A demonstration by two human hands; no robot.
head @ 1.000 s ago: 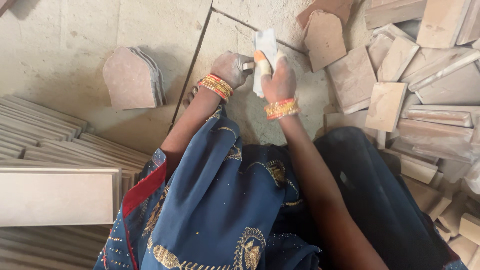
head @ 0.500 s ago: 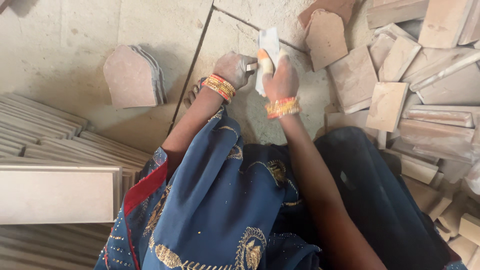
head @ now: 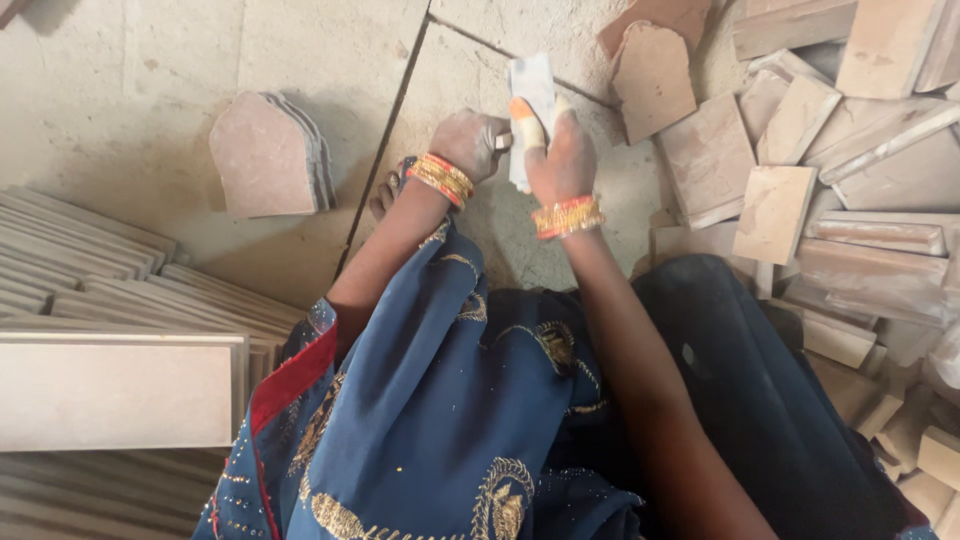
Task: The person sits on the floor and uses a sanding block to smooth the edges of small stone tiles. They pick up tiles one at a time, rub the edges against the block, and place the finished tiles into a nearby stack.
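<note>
My right hand (head: pixel 560 160) grips a pale, narrow stone tile piece (head: pixel 530 85) that stands upright above the concrete floor; a finger of that hand is wrapped in orange tape. Close beside it on the left, my left hand (head: pixel 470 140) is closed around a small metal tool whose tip touches the tile's edge. Both wrists wear orange and gold bangles. Blue embroidered cloth covers my lap below.
A small stack of arch-topped stone tiles (head: pixel 265 155) lies to the left. Another arch-topped tile (head: pixel 655 80) rests at the top. A heap of rectangular stone pieces (head: pixel 830 170) fills the right. Long tile strips (head: pixel 110 280) are stacked at lower left.
The hands and the tile piece hold nearly the same place; only a slight shift of the tile in my right hand.
</note>
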